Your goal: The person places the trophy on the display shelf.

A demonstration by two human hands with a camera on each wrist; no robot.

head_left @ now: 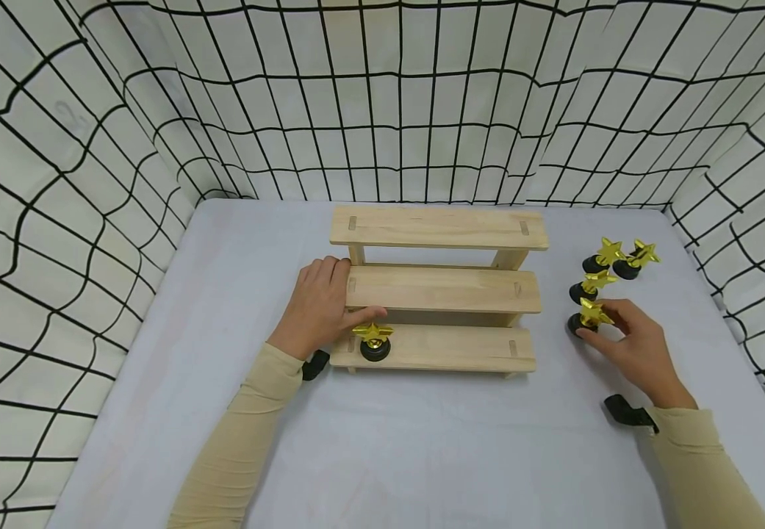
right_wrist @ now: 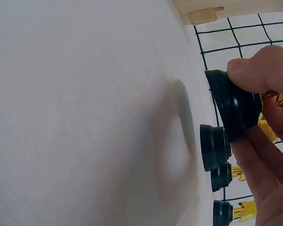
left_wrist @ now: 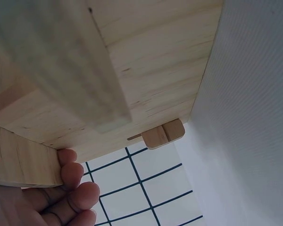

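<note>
A three-tier wooden display shelf (head_left: 442, 289) stands mid-table. My left hand (head_left: 318, 307) grips its left end at the middle tier, and in the left wrist view the fingertips (left_wrist: 87, 194) curl past a board's edge. Just below the left thumb, a gold star trophy (head_left: 375, 345) with a round black base stands on the lowest tier. My right hand (head_left: 643, 353) pinches another star trophy (head_left: 592, 314) between thumb and fingers. In the right wrist view the black base (right_wrist: 233, 106) of that trophy is tilted and lifted off the white tabletop.
Beyond the right hand stand three more star trophies, one nearest (head_left: 596, 283), one at the back (head_left: 609, 252) and one farther right (head_left: 644, 255). Black wire grid panels (head_left: 398, 103) enclose the table's back and sides. White cloth (head_left: 422, 448) covers the tabletop.
</note>
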